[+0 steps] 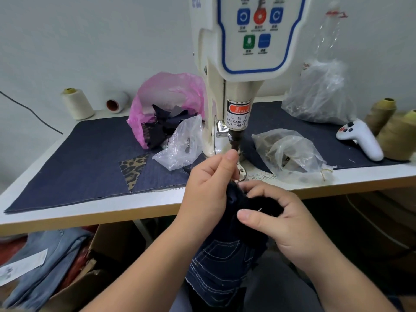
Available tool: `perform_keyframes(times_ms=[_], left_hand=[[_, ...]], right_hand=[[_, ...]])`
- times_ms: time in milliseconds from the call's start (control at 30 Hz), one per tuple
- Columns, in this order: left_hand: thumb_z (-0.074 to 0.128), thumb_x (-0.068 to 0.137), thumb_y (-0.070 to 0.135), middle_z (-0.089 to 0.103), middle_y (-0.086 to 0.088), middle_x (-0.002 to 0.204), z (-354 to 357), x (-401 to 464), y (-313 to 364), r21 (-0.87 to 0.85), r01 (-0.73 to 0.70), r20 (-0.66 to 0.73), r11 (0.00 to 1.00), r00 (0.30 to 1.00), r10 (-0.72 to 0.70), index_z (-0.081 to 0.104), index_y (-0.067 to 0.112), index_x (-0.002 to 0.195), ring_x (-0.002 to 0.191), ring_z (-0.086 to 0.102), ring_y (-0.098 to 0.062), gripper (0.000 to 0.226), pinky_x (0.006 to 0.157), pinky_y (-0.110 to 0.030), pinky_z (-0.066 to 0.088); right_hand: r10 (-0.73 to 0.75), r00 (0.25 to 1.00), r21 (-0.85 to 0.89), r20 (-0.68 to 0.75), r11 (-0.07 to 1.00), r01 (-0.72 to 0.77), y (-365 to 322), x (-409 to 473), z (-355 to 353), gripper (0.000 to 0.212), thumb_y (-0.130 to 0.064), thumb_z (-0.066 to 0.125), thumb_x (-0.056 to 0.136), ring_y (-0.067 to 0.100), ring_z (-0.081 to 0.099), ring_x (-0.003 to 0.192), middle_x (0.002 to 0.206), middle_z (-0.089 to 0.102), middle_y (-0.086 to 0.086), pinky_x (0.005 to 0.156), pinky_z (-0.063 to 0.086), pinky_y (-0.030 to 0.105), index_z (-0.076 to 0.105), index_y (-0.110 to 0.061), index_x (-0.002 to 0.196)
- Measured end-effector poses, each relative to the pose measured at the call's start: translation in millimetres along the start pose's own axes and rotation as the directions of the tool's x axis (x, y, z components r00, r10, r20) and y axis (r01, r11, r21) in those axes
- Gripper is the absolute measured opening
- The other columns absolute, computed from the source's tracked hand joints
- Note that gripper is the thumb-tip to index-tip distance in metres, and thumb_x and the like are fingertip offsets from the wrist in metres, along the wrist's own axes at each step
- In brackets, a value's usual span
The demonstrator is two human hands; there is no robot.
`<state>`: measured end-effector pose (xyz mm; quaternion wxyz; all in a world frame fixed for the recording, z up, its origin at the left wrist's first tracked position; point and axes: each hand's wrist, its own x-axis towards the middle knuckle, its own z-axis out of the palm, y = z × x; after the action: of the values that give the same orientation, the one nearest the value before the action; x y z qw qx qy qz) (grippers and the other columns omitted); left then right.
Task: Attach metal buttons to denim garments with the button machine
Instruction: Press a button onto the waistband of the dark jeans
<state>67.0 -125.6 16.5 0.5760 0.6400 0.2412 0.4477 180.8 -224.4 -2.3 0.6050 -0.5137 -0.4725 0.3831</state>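
- Head view: our left hand (208, 185) and right hand (273, 218) both grip the dark denim garment (225, 262), fingers curled around it.
- We hold it just below the button machine (234, 91), at the tabletop (67, 212) edge.

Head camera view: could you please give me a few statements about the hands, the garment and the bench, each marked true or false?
1. Both hands, left hand and right hand, grip the dark denim garment. True.
2. The garment lies flat under the button machine head. False: it is bunched up in front of the table edge, below the head.
3. A pink plastic bag holding dark fabric scraps sits to the left of the machine. True.
4. The white handheld controller lies to the left of the machine. False: it lies to the right, near the olive thread cones.
5. A leopard-print scrap lies on the denim mat. True.
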Motion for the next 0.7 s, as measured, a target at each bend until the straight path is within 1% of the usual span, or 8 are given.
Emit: perform_keyframes(times_ms=[67, 167, 300, 400, 500, 567, 633, 700], left_hand=[[0.054, 0.088, 0.057, 0.040, 0.006, 0.056, -4.7, 0.9, -3.0, 0.035, -0.034, -0.012, 0.999, 0.999, 0.035, 0.052, 0.023, 0.059, 0.055, 0.038, -0.005, 0.045, 0.052, -0.013, 0.034], [0.055, 0.085, 0.059, 0.045, -0.004, 0.067, -11.9, 2.5, -4.4, 0.070, -0.015, 0.018, 0.997, 1.000, 0.014, 0.056, 0.024, 0.062, 0.065, 0.042, -0.012, 0.042, 0.061, -0.018, 0.037], [0.067, 0.081, 0.048, 0.065, -0.011, 0.082, -26.1, 4.2, 4.3, 0.156, 0.160, 0.337, 0.975, 0.919, -0.205, 0.070, 0.023, 0.085, 0.077, 0.060, -0.022, 0.026, 0.075, -0.036, 0.050], [0.068, 0.083, 0.038, 0.056, -0.005, 0.071, -42.1, 9.6, 18.8, 0.315, 0.134, 0.505, 0.940, 0.815, -0.285, 0.068, 0.009, 0.085, 0.067, 0.053, -0.015, 0.029, 0.066, -0.026, 0.044], [0.067, 0.083, 0.020, 0.047, -0.002, 0.068, -44.7, 11.3, 30.2, 0.280, 0.142, 0.532, 0.949, 0.800, -0.277, 0.064, 0.016, 0.068, 0.062, 0.043, -0.014, 0.016, 0.059, -0.019, 0.036], [0.063, 0.083, 0.013, 0.052, -0.012, 0.079, -41.0, 9.3, 31.3, 0.202, 0.150, 0.531, 0.968, 0.814, -0.237, 0.064, 0.007, 0.075, 0.073, 0.050, -0.023, 0.010, 0.069, -0.028, 0.044], [0.058, 0.084, 0.011, 0.054, -0.017, 0.083, -37.3, 7.2, 29.4, 0.161, 0.148, 0.527, 0.976, 0.823, -0.212, 0.056, -0.008, 0.081, 0.080, 0.053, -0.025, 0.020, 0.079, -0.031, 0.046], [0.056, 0.084, 0.014, 0.055, -0.016, 0.080, -32.5, 6.8, 28.8, 0.155, 0.143, 0.473, 0.977, 0.858, -0.201, 0.053, -0.006, 0.079, 0.079, 0.053, -0.022, 0.021, 0.078, -0.030, 0.046]], right_hand=[[0.038, 0.999, -0.035, -0.005, 0.999, -0.038, -0.2, 1.2, -4.5, 0.013, -0.022, 0.080, 0.070, 0.016, 0.071, 0.079, 0.084, 0.073, 0.000, 0.072, 0.057, 0.032, 0.070, -0.021, 0.077], [0.034, 0.999, -0.091, -0.026, 0.995, -0.036, -6.0, 4.2, -12.0, 0.017, -0.020, 0.077, 0.071, 0.022, 0.064, 0.068, 0.072, 0.065, 0.009, 0.066, 0.056, 0.040, 0.064, -0.011, 0.077], [-0.051, 0.999, -0.236, -0.004, 0.971, 0.049, -18.3, 9.8, -16.9, 0.010, -0.025, 0.074, 0.072, 0.011, 0.065, 0.066, 0.071, 0.068, 0.001, 0.063, 0.055, 0.027, 0.067, -0.024, 0.079], [-0.116, 0.992, -0.341, 0.051, 0.931, 0.127, -24.3, 11.6, -17.7, 0.010, -0.027, 0.072, 0.076, 0.000, 0.062, 0.066, 0.072, 0.067, -0.012, 0.061, 0.047, 0.012, 0.066, -0.035, 0.079], [-0.165, 0.984, -0.386, 0.062, 0.905, 0.176, -27.5, 14.6, -19.6, 0.009, -0.027, 0.071, 0.077, -0.001, 0.061, 0.067, 0.073, 0.065, -0.014, 0.061, 0.045, 0.008, 0.065, -0.034, 0.080], [-0.181, 0.982, -0.375, 0.060, 0.907, 0.190, -28.5, 16.3, -18.7, 0.007, -0.027, 0.070, 0.078, 0.002, 0.061, 0.067, 0.073, 0.065, -0.010, 0.062, 0.046, 0.010, 0.065, -0.031, 0.080], [-0.213, 0.975, -0.364, 0.064, 0.905, 0.221, -28.6, 17.1, -18.0, 0.008, -0.026, 0.070, 0.079, 0.005, 0.060, 0.070, 0.075, 0.064, -0.008, 0.065, 0.047, 0.013, 0.064, -0.031, 0.080], [-0.268, 0.960, -0.403, 0.083, 0.872, 0.278, -32.1, 17.6, -20.9, 0.013, -0.023, 0.071, 0.079, 0.007, 0.057, 0.076, 0.081, 0.058, -0.009, 0.072, 0.044, 0.013, 0.063, -0.032, 0.080]])
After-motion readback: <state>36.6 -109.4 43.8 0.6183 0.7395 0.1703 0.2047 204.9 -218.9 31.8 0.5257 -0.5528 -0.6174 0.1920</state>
